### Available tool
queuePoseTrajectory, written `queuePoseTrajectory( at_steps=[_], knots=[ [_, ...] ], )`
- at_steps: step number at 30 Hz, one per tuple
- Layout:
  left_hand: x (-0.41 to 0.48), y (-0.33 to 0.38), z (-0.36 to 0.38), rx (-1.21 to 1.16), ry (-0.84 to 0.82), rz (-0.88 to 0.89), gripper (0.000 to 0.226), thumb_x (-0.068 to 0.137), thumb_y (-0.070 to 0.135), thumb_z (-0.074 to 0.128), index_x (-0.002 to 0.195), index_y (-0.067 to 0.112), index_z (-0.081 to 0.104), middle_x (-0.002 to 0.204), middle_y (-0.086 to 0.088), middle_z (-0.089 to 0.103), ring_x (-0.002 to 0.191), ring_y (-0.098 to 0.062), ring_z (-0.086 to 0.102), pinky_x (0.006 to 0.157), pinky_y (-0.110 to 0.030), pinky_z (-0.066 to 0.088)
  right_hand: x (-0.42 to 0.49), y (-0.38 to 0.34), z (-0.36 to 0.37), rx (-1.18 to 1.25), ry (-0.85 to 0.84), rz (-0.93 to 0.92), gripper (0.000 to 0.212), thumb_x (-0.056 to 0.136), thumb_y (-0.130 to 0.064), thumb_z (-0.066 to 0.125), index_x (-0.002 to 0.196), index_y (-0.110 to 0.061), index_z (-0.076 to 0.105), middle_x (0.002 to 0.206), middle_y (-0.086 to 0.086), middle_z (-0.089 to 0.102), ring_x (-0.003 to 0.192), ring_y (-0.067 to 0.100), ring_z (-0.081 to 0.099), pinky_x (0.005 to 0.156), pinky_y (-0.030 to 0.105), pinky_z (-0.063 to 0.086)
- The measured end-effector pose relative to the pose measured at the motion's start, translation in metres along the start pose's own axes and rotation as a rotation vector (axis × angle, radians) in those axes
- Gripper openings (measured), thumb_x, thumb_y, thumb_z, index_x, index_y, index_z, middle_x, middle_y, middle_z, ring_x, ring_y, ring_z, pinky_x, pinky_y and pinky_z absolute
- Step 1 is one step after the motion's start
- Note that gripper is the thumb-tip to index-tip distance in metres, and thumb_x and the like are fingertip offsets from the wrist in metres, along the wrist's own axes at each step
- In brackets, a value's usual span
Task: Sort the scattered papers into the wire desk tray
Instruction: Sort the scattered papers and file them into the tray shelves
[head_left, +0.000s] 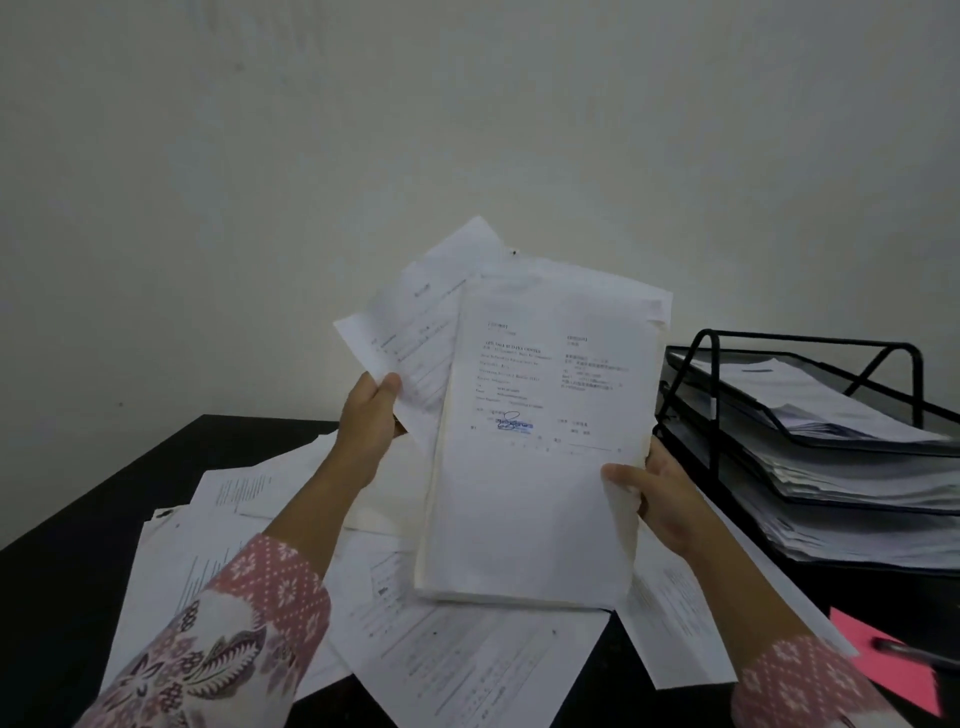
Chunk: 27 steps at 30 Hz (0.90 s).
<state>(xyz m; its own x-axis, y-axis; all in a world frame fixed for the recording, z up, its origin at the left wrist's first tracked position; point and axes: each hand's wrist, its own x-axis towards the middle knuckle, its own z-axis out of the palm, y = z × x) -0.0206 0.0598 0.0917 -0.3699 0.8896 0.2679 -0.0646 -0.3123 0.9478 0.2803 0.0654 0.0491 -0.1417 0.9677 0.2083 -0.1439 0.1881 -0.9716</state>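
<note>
- Above the black desk (78, 545), a thick stack of white papers (540, 467) is being held up, tilted toward the camera, its lower edge hanging just over the scattered sheets (457, 660).
- The right hand (670, 499) is gripping the stack's right edge, thumb curled over the front page.
- The left hand (369, 421) is pinching a single loose sheet (415, 332) that is fanning out behind the stack's upper left.
- The front page is carrying small printed lines in two columns and a blue signature or stamp at mid-left; the text is too blurred to read.
- To the right, the black wire desk tray (800, 395) is standing with three tiers, each already holding papers.
- A pink sheet (883, 670) is lying at lower right, with a dark pen (914, 656) on it.
- Both sleeves (223, 639) are showing a pink and white floral print.
</note>
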Motion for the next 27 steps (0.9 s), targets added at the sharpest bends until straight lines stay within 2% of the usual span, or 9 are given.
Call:
queuePoseTrajectory(
  at_steps=[3, 8, 11, 15, 18, 19, 21, 24, 27],
  knots=[
    [0.0, 0.018, 0.006, -0.076, 0.008, 0.069, 0.015, 0.1, 0.023, 0.041, 0.094, 0.027, 0.054, 0.105, -0.001, 0.06, 0.095, -0.018, 0.058, 0.081, -0.034, 0.05, 0.002, -0.01, 0.004, 0.056, -0.014, -0.044, 0.057, 0.069, -0.013, 0.078, 0.119, -0.022, 0.055, 0.112, 0.003, 0.068, 0.094, 0.02, 0.069, 0.069, 0.029, 0.057],
    [-0.008, 0.033, 0.018, -0.091, 0.033, 0.078, 0.014, 0.101, 0.024, 0.038, 0.107, 0.022, 0.051, 0.113, -0.003, 0.058, 0.103, -0.02, 0.055, 0.093, -0.04, 0.048, 0.004, -0.014, 0.011, 0.06, 0.058, -0.11, 0.053, 0.083, 0.004, 0.062, 0.13, -0.016, 0.048, 0.117, 0.006, 0.064, 0.098, 0.019, 0.066, 0.07, 0.028, 0.057],
    [-0.013, 0.034, 0.019, -0.031, 0.081, 0.094, 0.014, 0.1, 0.024, 0.039, 0.104, 0.017, 0.051, 0.116, -0.008, 0.058, 0.102, -0.021, 0.055, 0.096, -0.043, 0.048, -0.003, -0.017, 0.011, 0.022, 0.092, -0.14, 0.083, 0.061, -0.023, 0.085, 0.132, -0.02, 0.043, 0.119, 0.004, 0.064, 0.104, 0.022, 0.064, 0.08, 0.037, 0.056],
    [-0.017, 0.037, 0.021, -0.004, 0.069, 0.076, 0.017, 0.101, 0.026, 0.039, 0.112, 0.018, 0.049, 0.128, -0.009, 0.054, 0.109, -0.023, 0.053, 0.099, -0.043, 0.046, -0.011, -0.023, 0.008, -0.028, 0.094, -0.165, 0.061, 0.076, 0.002, 0.069, 0.131, -0.014, 0.047, 0.113, 0.004, 0.065, 0.102, 0.022, 0.064, 0.078, 0.034, 0.056],
    [-0.016, 0.036, 0.023, -0.219, -0.12, -0.078, 0.075, 0.088, 0.056, 0.047, 0.147, 0.021, 0.017, 0.145, -0.001, 0.036, 0.124, -0.024, 0.044, 0.103, -0.047, 0.04, -0.015, -0.026, 0.009, 0.012, 0.089, -0.161, 0.051, 0.079, 0.005, 0.065, 0.126, -0.011, 0.052, 0.108, 0.005, 0.067, 0.098, 0.024, 0.065, 0.077, 0.037, 0.056],
    [-0.018, 0.034, 0.023, -0.251, -0.2, -0.103, 0.098, 0.075, 0.067, 0.052, 0.149, 0.024, 0.005, 0.145, 0.001, 0.034, 0.125, -0.025, 0.044, 0.101, -0.049, 0.042, -0.016, -0.025, 0.009, 0.023, 0.092, -0.157, 0.049, 0.079, 0.004, 0.065, 0.125, -0.011, 0.053, 0.108, 0.006, 0.068, 0.097, 0.025, 0.066, 0.078, 0.039, 0.056],
    [-0.026, 0.03, 0.026, -0.167, -0.28, -0.101, 0.123, 0.051, 0.07, 0.071, 0.145, 0.027, 0.005, 0.14, 0.001, 0.04, 0.118, -0.024, 0.05, 0.091, -0.046, 0.048, -0.018, -0.023, 0.01, 0.035, 0.089, -0.155, 0.051, 0.076, 0.0, 0.069, 0.123, -0.012, 0.055, 0.11, 0.009, 0.068, 0.098, 0.028, 0.066, 0.079, 0.042, 0.056],
    [-0.029, 0.018, 0.031, -0.068, -0.229, -0.224, 0.113, 0.06, 0.043, 0.081, 0.143, 0.024, 0.007, 0.134, -0.005, 0.046, 0.112, -0.026, 0.055, 0.089, -0.044, 0.05, -0.02, -0.023, 0.01, 0.069, 0.065, -0.152, 0.073, 0.047, -0.028, 0.09, 0.113, -0.02, 0.06, 0.108, 0.007, 0.07, 0.094, 0.024, 0.069, 0.075, 0.039, 0.058],
    [-0.03, 0.007, 0.032, -0.116, -0.363, -0.418, 0.088, 0.063, 0.039, 0.082, 0.135, 0.012, 0.039, 0.12, -0.009, 0.063, 0.102, -0.027, 0.065, 0.088, -0.046, 0.053, -0.018, -0.023, 0.008, 0.111, 0.036, -0.141, 0.092, 0.026, -0.04, 0.094, 0.11, -0.024, 0.061, 0.107, 0.005, 0.071, 0.095, 0.023, 0.069, 0.077, 0.041, 0.058]
  ],
)
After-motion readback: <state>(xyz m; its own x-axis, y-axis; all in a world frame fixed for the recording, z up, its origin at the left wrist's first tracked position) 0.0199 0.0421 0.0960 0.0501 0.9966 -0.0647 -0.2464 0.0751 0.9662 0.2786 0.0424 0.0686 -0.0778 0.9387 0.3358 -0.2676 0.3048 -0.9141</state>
